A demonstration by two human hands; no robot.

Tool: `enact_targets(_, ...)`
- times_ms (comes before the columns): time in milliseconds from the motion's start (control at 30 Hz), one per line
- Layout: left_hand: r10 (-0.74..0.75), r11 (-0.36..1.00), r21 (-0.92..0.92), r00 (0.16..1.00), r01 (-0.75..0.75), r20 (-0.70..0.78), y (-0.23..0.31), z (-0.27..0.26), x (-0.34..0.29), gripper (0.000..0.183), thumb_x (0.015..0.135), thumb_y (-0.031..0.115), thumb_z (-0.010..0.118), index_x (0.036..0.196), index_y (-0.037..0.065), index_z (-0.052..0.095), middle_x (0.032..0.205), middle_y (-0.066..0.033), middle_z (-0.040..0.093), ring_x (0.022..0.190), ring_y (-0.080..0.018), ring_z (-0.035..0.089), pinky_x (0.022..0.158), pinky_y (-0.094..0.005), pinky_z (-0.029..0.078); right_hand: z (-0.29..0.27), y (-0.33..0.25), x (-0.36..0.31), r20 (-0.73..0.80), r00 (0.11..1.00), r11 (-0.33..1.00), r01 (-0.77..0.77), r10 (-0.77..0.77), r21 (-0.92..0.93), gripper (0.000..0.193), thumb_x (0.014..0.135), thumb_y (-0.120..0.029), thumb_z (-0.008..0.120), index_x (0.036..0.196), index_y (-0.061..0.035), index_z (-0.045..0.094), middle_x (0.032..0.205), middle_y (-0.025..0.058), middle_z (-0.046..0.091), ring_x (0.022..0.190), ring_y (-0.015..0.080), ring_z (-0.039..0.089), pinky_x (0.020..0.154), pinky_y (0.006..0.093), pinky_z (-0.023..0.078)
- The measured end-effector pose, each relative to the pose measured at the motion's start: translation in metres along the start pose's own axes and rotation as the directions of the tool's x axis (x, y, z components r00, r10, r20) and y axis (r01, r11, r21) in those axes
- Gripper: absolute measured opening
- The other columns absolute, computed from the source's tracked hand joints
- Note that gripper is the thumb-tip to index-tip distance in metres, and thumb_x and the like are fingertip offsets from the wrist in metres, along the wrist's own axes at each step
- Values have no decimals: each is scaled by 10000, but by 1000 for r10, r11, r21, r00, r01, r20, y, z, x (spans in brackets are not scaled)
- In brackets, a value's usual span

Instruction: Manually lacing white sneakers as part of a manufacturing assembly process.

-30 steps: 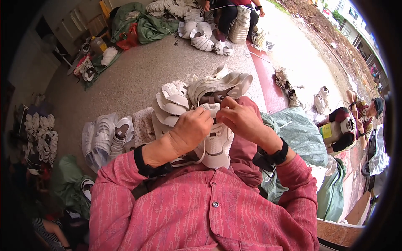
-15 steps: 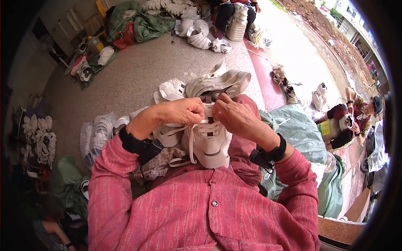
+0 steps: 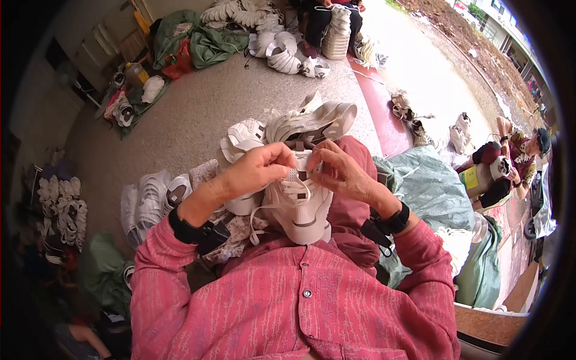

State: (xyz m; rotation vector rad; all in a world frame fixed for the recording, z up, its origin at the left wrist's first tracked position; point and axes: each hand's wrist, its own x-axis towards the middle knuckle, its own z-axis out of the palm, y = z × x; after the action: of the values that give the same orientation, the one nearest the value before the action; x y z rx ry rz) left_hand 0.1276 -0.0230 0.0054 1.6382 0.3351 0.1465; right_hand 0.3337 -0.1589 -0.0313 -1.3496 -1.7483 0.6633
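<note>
A white sneaker point(image 3: 300, 216) stands in my lap with its toe toward me. Its white shoelace point(image 3: 257, 215) is partly threaded through the upper, and a loose length hangs down on the left side. At the left edge of the lacing opening, my left hand point(image 3: 258, 171) pinches the shoelace between thumb and forefinger. Opposite it, my right hand point(image 3: 343, 171) has thumb and fingers closed on the lace too; the exact grip is small and partly hidden. More white sneakers point(image 3: 315, 123) lie just beyond my hands, one of them tipped on its side.
Wrapped white shoes point(image 3: 150, 195) lie to the left. A pale green sack point(image 3: 429, 186) bulges beside my right arm. Farther off are heaped shoes point(image 3: 279, 51), dark green sacks point(image 3: 198, 39), and a co-worker point(image 3: 522, 156) seated at the right with a shoe.
Both hands have loosened from tighter fists into fingertip pinches above the lacing. My right hand's fingers have spread somewhat. The hanging lace has swung left and now curves outward.
</note>
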Motion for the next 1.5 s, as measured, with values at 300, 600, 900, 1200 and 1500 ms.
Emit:
enact_targets(300, 69, 496, 835, 948, 237, -311, 15, 28, 12, 471, 839, 455, 662, 652, 24, 630, 620, -103, 619, 599, -207, 618, 568, -334, 452, 5, 1, -1, -74, 997, 999, 10, -6, 46, 217, 825, -68, 654, 1021, -73, 563, 1006, 70, 457, 821, 173, 534, 700, 294, 449)
enact_targets(600, -328, 899, 334, 941, 283, 86, 4, 0, 3, 225, 830, 232, 604, 749, 25, 640, 726, -77, 656, 683, -204, 630, 660, -318, 490, 13, 2, 0, -122, 992, 1000, -8, 10, 12, 184, 812, -96, 674, 953, -74, 559, 932, 43, 451, 751, 161, 516, 663, 290, 437)
enact_targets(900, 310, 523, -805, 943, -279, -125, 7, -111, -66, 279, 963, 219, 409, 744, 101, 536, 813, -85, 614, 845, -219, 590, 852, -410, 449, 14, 1, -2, -106, 989, 991, -98, 107, 90, 123, 841, -84, 648, 938, -70, 574, 972, 24, 469, 909, 140, 485, 758, 265, 413)
enact_targets(1200, 104, 987, 153, 528, 51, -843, -32, -100, -90, 287, 890, 254, 649, 1119, 82, 622, 1016, 1, 629, 906, -92, 574, 764, -234, 423, 29, -3, 5, -244, 959, 988, -156, 148, -16, 241, 832, -268, 709, 855, -76, 565, 897, 72, 467, 737, 229, 559, 645, 336, 452)
enact_targets(1500, 14, 981, 191, 965, 38, -264, -45, -14, -38, 364, 998, 303, 506, 902, -12, 661, 825, -48, 671, 755, -108, 611, 705, -233, 478, 43, -17, 13, -366, 910, 936, -284, 194, -210, 384, 765, -382, 758, 814, -68, 542, 864, 74, 499, 742, 280, 565, 633, 394, 443)
